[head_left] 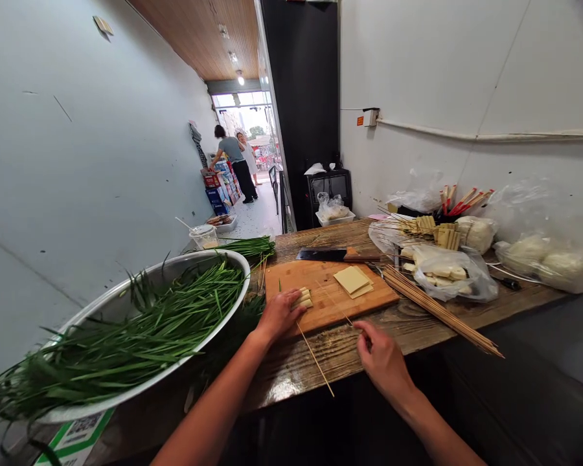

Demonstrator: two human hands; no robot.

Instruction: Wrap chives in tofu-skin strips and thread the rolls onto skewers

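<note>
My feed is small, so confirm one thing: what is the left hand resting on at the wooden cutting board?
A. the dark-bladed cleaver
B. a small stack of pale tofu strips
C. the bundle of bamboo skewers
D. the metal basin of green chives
B: the left hand lies on the small stack of pale tofu strips at the near left part of the wooden cutting board, while the dark-bladed cleaver lies apart behind it.

We stand in a narrow room between two pale, scuffed plaster walls (68,162). At twelve o'clock a slatted brown wooden ceiling (204,32) with small round lamps (240,79) runs toward a bright glazed shopfront (245,120) full of daylight. At one o'clock we see a tall black panel (304,90). At two o'clock a white cable conduit (490,136) crosses the wall. A light tiled floor (257,217) leads out, and a worn wooden plank counter (315,356) lies before us at six o'clock.
</note>
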